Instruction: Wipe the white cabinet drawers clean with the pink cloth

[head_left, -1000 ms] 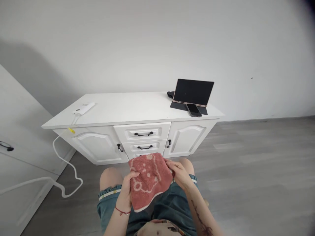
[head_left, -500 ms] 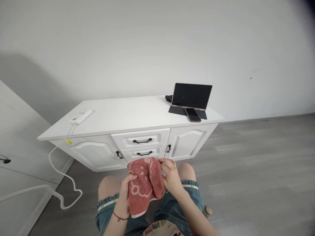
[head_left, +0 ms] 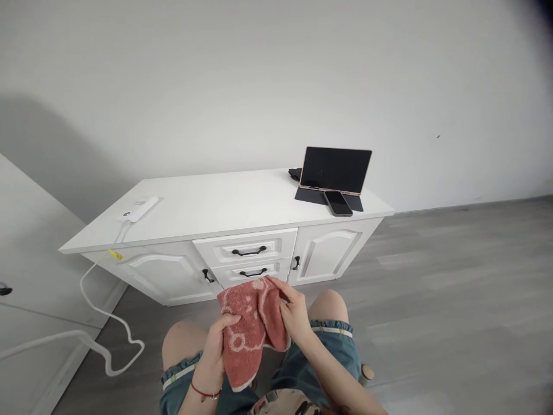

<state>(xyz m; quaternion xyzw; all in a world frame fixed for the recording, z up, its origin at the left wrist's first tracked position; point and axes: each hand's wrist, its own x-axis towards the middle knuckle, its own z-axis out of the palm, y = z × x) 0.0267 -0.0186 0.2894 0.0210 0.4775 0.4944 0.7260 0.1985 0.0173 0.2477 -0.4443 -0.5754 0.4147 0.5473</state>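
A red towel (head_left: 244, 340) with a pale pattern hangs folded between my hands, above my lap. My left hand (head_left: 216, 344) grips its left side, thumb on top and the other fingers hidden behind the cloth. At the upper right edge my right hand (head_left: 295, 311) pinches the towel, its fingers bent over the fabric. The lower corner of the cloth dangles free.
In front stands a white cabinet (head_left: 216, 202) with drawers and doors. On it are a tablet (head_left: 336, 169) on a stand, a phone (head_left: 338, 203), a dark item (head_left: 295, 173) and a power strip (head_left: 139, 210), whose white cord (head_left: 113, 316) loops down at left.
My right hand has shifted slightly left along the towel's top edge, its fingers now closer together on the cloth. The towel has moved a little to the left.
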